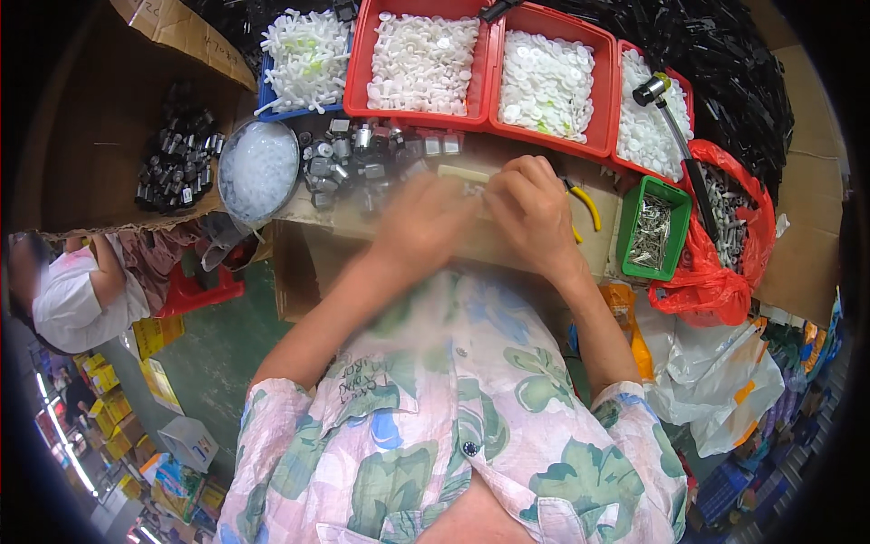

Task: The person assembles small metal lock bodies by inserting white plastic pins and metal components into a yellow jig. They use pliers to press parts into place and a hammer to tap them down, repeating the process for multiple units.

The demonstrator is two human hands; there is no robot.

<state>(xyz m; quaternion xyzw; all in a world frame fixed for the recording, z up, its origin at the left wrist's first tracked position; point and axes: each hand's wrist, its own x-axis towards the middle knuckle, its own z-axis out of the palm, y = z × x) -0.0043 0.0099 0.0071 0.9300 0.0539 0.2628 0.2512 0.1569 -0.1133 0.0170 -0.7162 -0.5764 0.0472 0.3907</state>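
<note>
Both hands meet over the work surface in front of my chest. Motion smears my left hand [424, 222], so its fingers cannot be made out. My right hand [533, 207] has thumb and fingertips pinched together; whatever is between them is hidden. Between the hands, small white bits show near a pale cream bar [460, 172] lying just beyond the fingertips. Small silver-and-black motor-like parts [337, 161] are heaped just past my left hand. Yellow-handled pliers [588, 208] rest beside my right hand.
Red trays [495, 68] hold white plastic parts; a blue tray [292, 115] holds more. A hammer [686, 150] leans by a green box [626, 225] of metal pins and a red bag [711, 299]. Left are a bowl [260, 172] of whitish stuff, a cardboard box [100, 172] and another person [82, 295].
</note>
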